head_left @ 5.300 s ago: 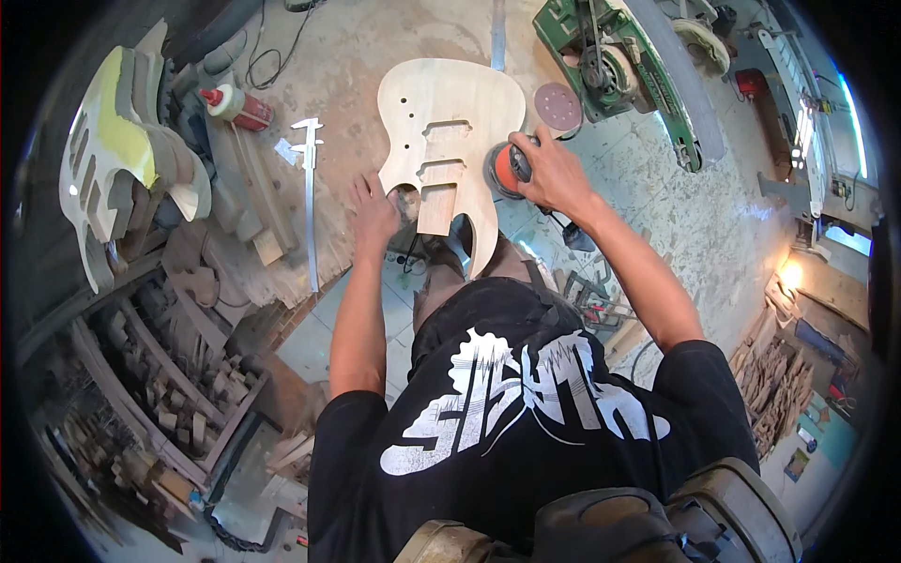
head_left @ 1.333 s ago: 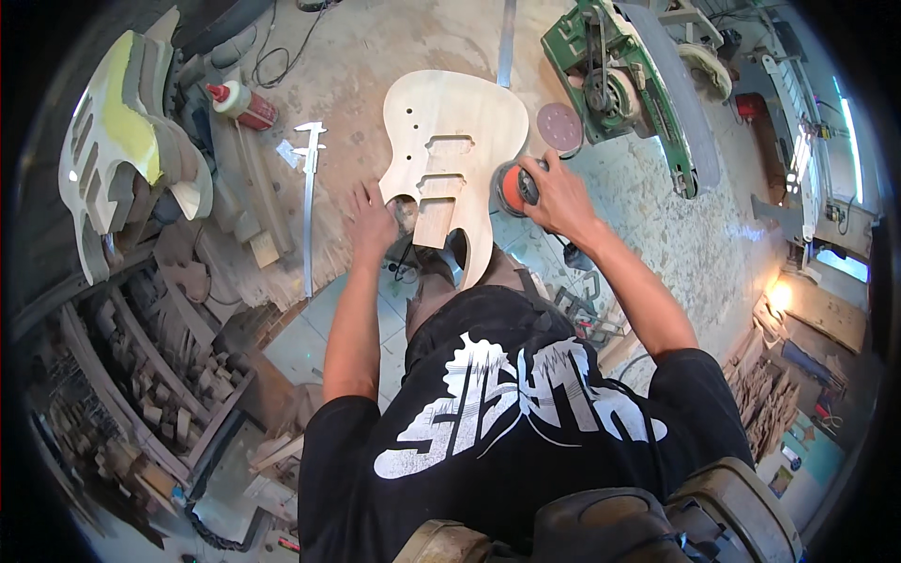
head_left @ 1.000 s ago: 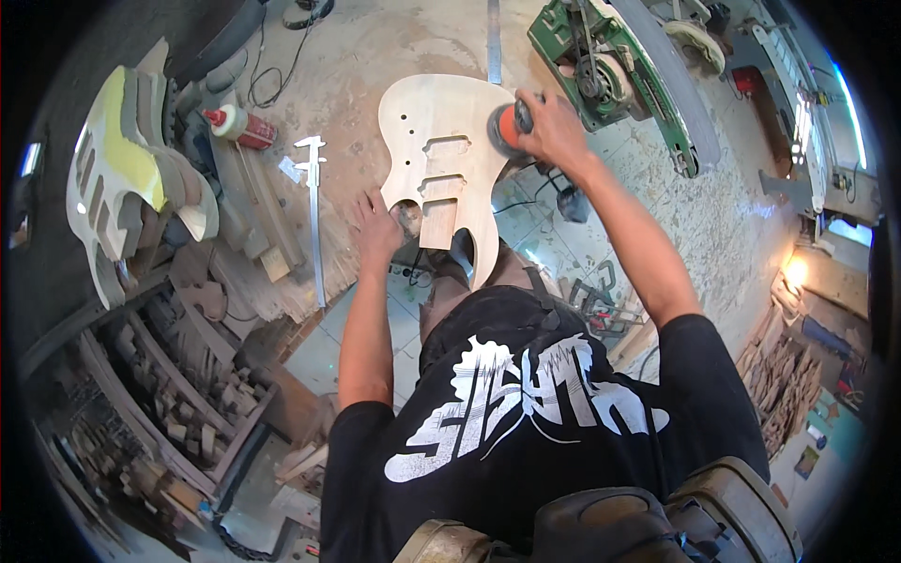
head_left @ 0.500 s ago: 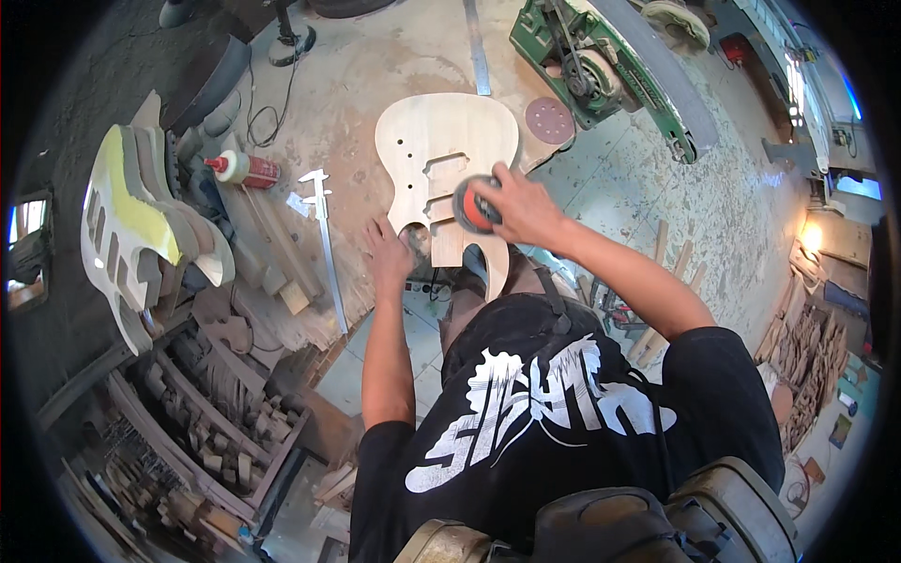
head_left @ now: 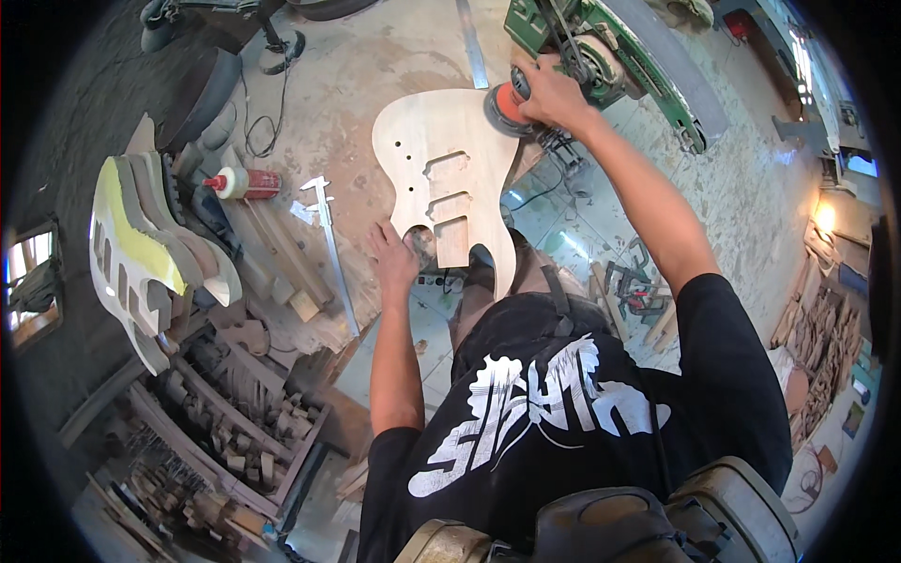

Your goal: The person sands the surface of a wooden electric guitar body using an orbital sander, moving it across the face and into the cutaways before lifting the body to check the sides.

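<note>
At nine o'clock from the pale, bare-wood guitar body [head_left: 449, 184], a white plastic bottle with a red label and red tip [head_left: 249, 183] lies on its side, tip toward nine; I cannot tell how full it is. Down at seven, a grey-brown slatted wooden rack [head_left: 305, 455] holds a jumble of small brown wood blocks [head_left: 249, 464].

The guitar body lies flat before me on the stained brown table [head_left: 347, 113], its horned end reaching past the edge. Its long axis runs nearly twelve to six: broad rounded end toward twelve, horns toward me at six, the longer one on the five o'clock side.

My right hand [head_left: 556, 94] is closed around a round orange-and-black sander [head_left: 507, 106], set over the body's edge at one o'clock. Well apart from it, at seven, my left hand [head_left: 392, 258] rests with fingers spread beside the shorter horn; I cannot tell whether it touches the wood. A silver metal caliper [head_left: 330, 249] lies at eight, pointing eleven to five.
</note>
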`<act>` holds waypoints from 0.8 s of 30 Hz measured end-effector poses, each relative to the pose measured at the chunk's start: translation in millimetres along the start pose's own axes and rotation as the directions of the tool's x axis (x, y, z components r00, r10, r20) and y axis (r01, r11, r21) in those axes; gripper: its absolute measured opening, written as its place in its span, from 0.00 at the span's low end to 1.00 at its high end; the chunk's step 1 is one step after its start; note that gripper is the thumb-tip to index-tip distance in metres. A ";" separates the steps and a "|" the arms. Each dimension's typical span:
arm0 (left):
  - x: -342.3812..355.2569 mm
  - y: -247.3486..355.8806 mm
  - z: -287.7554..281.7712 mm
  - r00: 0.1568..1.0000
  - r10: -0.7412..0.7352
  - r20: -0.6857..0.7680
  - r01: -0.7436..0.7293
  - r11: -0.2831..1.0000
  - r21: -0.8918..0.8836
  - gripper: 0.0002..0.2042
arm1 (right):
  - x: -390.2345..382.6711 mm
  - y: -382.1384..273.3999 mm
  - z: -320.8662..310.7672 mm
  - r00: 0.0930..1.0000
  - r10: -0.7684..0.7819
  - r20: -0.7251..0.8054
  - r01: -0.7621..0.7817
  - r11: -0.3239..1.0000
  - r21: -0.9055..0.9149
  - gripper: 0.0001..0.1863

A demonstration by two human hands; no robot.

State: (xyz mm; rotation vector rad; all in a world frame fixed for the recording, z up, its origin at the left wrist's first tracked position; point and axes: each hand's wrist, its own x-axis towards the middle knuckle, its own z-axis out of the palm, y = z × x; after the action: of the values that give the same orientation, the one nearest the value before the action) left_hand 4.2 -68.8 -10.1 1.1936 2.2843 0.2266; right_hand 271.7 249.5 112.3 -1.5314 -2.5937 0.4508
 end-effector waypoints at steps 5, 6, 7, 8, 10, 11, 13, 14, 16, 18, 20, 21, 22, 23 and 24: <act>3.5 -2.5 6.9 1.000 0.017 -0.017 -0.017 1.000 0.011 0.33 | -21.8 2.5 7.9 0.997 -0.070 -0.027 0.069 0.997 -0.015 0.39; 3.8 -7.9 9.3 0.999 0.023 -0.030 -0.023 1.000 0.012 0.33 | -32.3 -6.4 8.8 0.995 -0.096 0.032 0.098 0.992 -0.079 0.39; 4.9 -13.0 11.6 0.999 0.023 -0.028 -0.023 1.000 0.014 0.33 | -46.5 -16.5 12.9 0.995 -0.095 0.033 0.097 0.992 -0.077 0.39; 6.9 -19.6 14.4 0.999 0.035 -0.036 -0.035 0.999 0.001 0.33 | -62.5 -27.2 19.4 0.981 -0.193 0.004 0.194 0.981 -0.006 0.39; 10.0 -23.1 15.7 0.998 0.046 -0.042 -0.047 0.999 -0.006 0.34 | -92.5 -50.0 22.8 0.958 -0.286 -0.033 0.287 0.956 0.066 0.39; 9.8 -21.8 14.7 0.997 0.062 -0.041 -0.062 0.998 -0.013 0.34 | -109.5 -62.5 20.4 0.946 -0.318 0.058 0.315 0.947 0.056 0.40; 8.7 -18.3 12.1 0.997 0.076 -0.032 -0.076 0.997 -0.014 0.34 | -138.8 -74.5 16.5 0.927 -0.343 0.151 0.339 0.939 0.058 0.41; 9.7 -13.9 8.4 0.995 0.094 -0.043 -0.094 0.996 0.009 0.35 | -151.6 -74.8 12.8 0.904 -0.389 0.177 0.379 0.921 0.088 0.40; 15.0 -13.0 1.9 0.993 0.108 -0.052 -0.107 0.994 0.035 0.36 | -170.0 -74.5 3.7 0.847 -0.450 0.282 0.433 0.893 0.122 0.39; 23.5 -14.2 -5.9 0.994 0.107 0.003 -0.107 0.994 -0.010 0.36 | -182.9 -62.9 -1.3 0.826 -0.463 0.321 0.447 0.885 0.127 0.39; 26.8 -5.7 -9.5 0.990 0.118 -0.070 -0.126 0.985 -0.121 0.36 | -194.8 -42.7 1.3 0.822 -0.436 0.367 0.421 0.898 0.124 0.38; 27.2 5.9 -15.4 0.982 0.125 -0.143 -0.155 0.962 -0.225 0.36 | -199.7 -30.4 0.7 0.823 -0.431 0.371 0.416 0.901 0.125 0.38; 27.8 18.9 -20.2 0.983 0.127 -0.136 -0.156 0.962 -0.225 0.36 | -205.0 -18.3 -0.2 0.878 -0.335 0.342 0.312 0.942 0.122 0.38; 26.8 46.2 -30.9 0.989 0.135 -0.068 -0.144 0.975 -0.167 0.37 | -213.5 -6.8 -4.0 0.925 -0.221 0.308 0.193 0.974 0.119 0.37; 25.5 56.5 -36.7 0.993 0.119 -0.012 -0.120 0.987 -0.106 0.37 | -218.1 -2.7 -9.8 0.924 -0.224 0.310 0.195 0.973 0.122 0.37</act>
State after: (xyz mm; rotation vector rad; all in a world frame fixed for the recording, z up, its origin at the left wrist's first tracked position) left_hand 12.8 -11.2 32.4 1.2768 2.1787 0.3926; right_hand 378.7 60.9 137.0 -1.2201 -2.8900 0.8439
